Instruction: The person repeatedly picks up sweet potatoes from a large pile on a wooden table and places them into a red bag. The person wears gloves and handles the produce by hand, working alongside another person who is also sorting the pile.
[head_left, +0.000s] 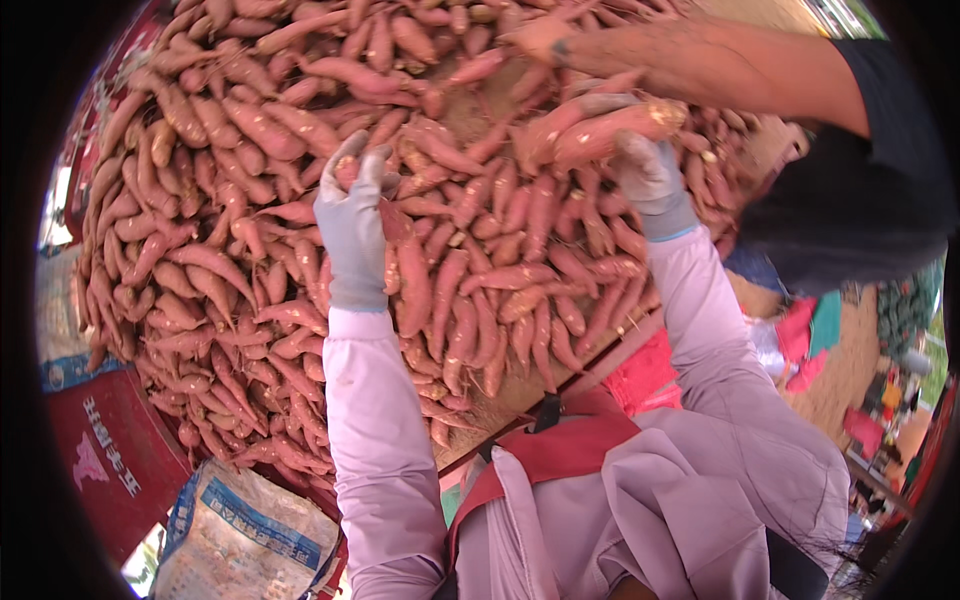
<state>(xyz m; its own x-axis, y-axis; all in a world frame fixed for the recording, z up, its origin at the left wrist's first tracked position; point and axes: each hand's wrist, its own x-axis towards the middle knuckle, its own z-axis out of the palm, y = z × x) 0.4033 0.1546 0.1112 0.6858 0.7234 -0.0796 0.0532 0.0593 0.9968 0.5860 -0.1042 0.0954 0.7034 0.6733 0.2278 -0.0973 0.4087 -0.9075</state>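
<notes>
A large heap of reddish sweet potatoes (255, 187) covers the flat surface before me. My left hand (356, 210), in a grey and white work glove, is raised over the middle of the heap, its thumb and fingers curled around the tip of a small sweet potato (346, 172). To the right, my right hand (649, 176), gloved the same way, grips large sweet potatoes (600, 136), at least two side by side. Part of that hand is hidden behind them. Below my hands, many slimmer sweet potatoes (413, 277) lie close together.
From the upper right a co-worker's bare arm (697, 64) reaches over the heap, close above my right hand. Printed woven sacks (247, 536) and a red metal panel (112, 457) are at lower left. Red mesh (641, 375) hangs beside the surface's near edge.
</notes>
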